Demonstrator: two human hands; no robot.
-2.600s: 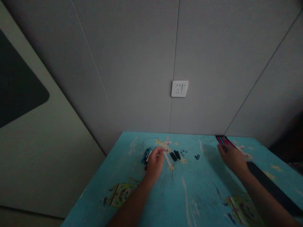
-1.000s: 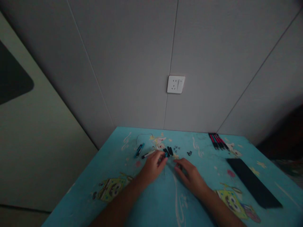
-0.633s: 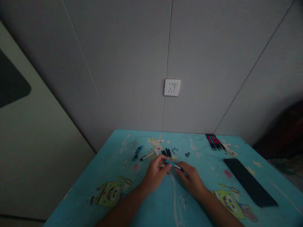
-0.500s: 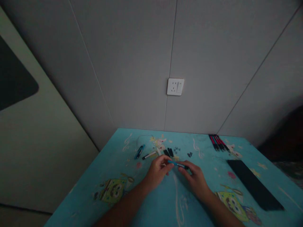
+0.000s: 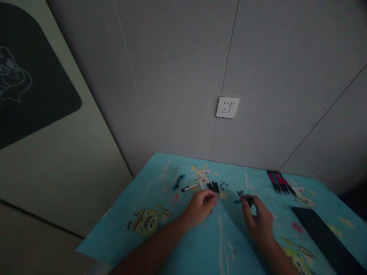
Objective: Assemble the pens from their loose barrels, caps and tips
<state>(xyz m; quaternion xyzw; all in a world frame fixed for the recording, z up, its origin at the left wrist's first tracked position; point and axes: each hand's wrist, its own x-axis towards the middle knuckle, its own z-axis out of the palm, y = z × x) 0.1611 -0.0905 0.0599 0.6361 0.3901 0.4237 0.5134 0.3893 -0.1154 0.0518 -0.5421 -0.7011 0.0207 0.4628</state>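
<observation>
Above the right middle of the table, my right hand (image 5: 258,217) pinches a blue and black pen (image 5: 237,201); its dark end sits between thumb and fingers. My left hand (image 5: 201,206) is curled with its fingertips together, and whatever may be in them is hidden. Just beyond the left hand lie several black pen caps (image 5: 213,187) and a white pen barrel (image 5: 189,187). Several small dark pieces (image 5: 223,185) lie near the caps. A few more small dark pieces (image 5: 240,193) rest just beyond the pen in my right hand.
Blue and black pen parts (image 5: 178,182) lie at the back left. A row of red, blue and black pens (image 5: 280,182) is at the back right. A long black mat (image 5: 327,236) lies on the right of the blue patterned table (image 5: 129,244). Behind it stands a wall with a socket (image 5: 227,107).
My hands have come apart. The right hand has moved right with the blue and black pen, while the left stays curled near the caps. The view has turned left.
</observation>
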